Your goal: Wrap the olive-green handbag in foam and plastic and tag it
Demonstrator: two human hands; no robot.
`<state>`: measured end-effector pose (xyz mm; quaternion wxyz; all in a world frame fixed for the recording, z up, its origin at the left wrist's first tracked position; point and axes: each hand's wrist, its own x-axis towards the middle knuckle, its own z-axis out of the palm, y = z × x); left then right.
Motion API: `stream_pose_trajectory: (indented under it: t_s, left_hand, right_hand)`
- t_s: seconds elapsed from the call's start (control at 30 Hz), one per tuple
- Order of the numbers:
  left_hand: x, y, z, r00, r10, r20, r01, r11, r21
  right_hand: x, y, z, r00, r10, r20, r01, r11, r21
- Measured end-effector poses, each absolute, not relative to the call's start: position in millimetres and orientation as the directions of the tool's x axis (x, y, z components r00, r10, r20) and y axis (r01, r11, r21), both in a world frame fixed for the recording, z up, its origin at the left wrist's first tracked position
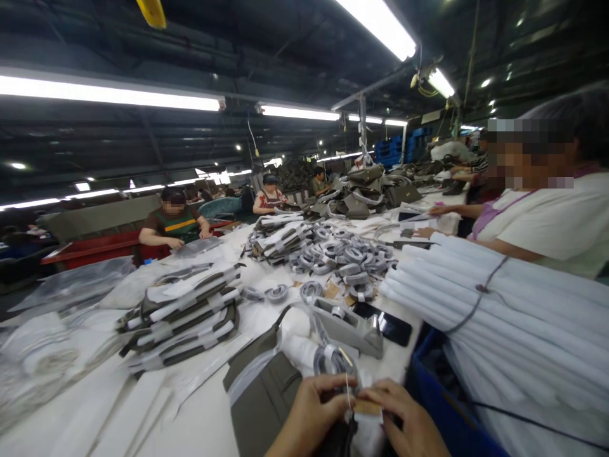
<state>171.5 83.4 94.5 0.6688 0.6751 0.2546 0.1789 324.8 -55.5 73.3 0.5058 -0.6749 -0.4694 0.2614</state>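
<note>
Fingers of my left hand point(311, 406) and right hand point(404, 416) pinch together on a small brown tag point(367, 407) and its thin string point(347, 392), held low at the near edge of the white table point(200, 419), over an olive bag point(266, 393). Just beyond I see a coiled strap point(333, 360), a grey tape dispenser point(349, 324) and a black phone point(387, 325), with a stack of wrapped straps point(183, 317) to the left and white rolls point(495, 317) to the right. Farther off lie a heap of coils point(342, 257) and seated workers point(174, 222).
</note>
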Motion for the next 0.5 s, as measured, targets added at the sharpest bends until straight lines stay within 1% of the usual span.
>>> stream_pose_trajectory:
  t_s: [0.03,0.07,0.17,0.23,0.37,0.5]
  left_hand:
    - [171,82,99,0.803,0.589,-0.097,0.099,0.029,0.995]
    - [170,81,102,0.797,0.595,-0.097,0.093,0.038,0.995]
    - [168,78,106,0.795,0.598,-0.101,0.081,0.060,0.995]
    - [166,76,106,0.790,0.607,-0.089,0.068,0.057,0.996]
    - [168,72,109,0.783,0.622,-0.016,0.047,-0.033,0.998]
    - [173,69,114,0.757,0.640,0.129,0.051,-0.255,0.966]
  right_hand:
    - [324,-56,75,0.444,0.882,0.161,0.427,-0.050,-0.903]
    - [323,-55,77,0.464,0.870,0.166,0.431,-0.058,-0.900]
    - [320,-53,79,0.502,0.859,0.101,0.340,-0.088,-0.936]
    - [318,-51,80,0.492,0.865,0.100,0.352,-0.093,-0.932]
    - [319,-47,88,0.367,0.908,0.203,0.542,-0.031,-0.840]
    - [320,-41,104,0.239,0.946,0.218,0.710,-0.017,-0.704]
